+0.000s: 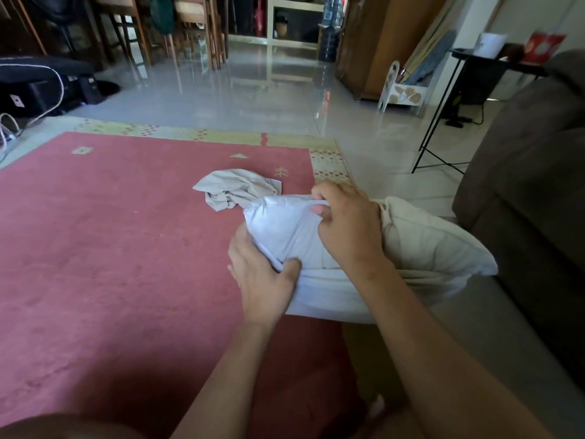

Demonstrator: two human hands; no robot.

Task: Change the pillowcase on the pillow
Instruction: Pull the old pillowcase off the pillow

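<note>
Fingers (326, 190) of my right hand (348, 229) curl over the far edge of the bare white pillow (285, 229). My left hand (262, 280) pinches its near corner. A cream pillowcase (427, 242) covers the 3 o'clock portion. A crumpled grey cloth (234, 188) lies on the rug (110, 232) at 11 o'clock.

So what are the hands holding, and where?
Both hold the white pillowcase on the pillow's end: the left hand grips its near side, the right hand pinches a fold at its far top.
</note>
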